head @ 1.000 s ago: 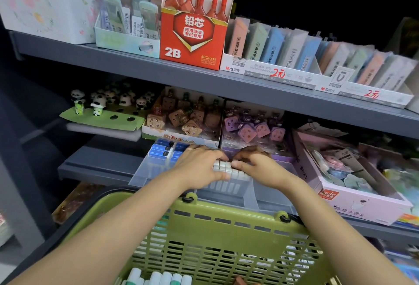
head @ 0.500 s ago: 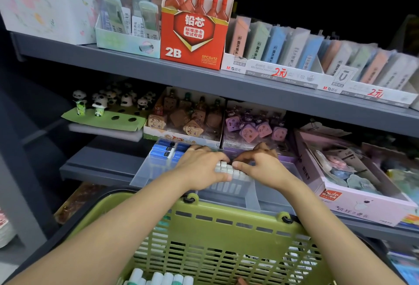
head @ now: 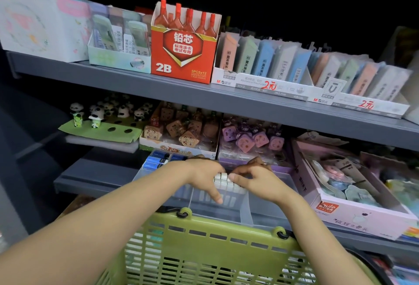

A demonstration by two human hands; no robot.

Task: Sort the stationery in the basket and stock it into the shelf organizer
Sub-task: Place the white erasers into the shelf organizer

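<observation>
two hands (head: 229, 177) grip white pens (head: 223, 177); one organizer (head: 246, 211); one basket (head: 204, 248)

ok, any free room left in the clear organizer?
Right compartment, between the white caps and the pink box, looks bare. Middle is packed, both hands on it. Left back holds blue items.

The left hand (head: 204, 174) and right hand (head: 256, 180) cover most of the white sticks (head: 221, 178) in the organizer (head: 267, 210). The basket (head: 204, 250) is cut off by the near edge, its contents unseen. Price-tag print on the far tray (head: 272, 87) is too blurred to read fully.
</observation>
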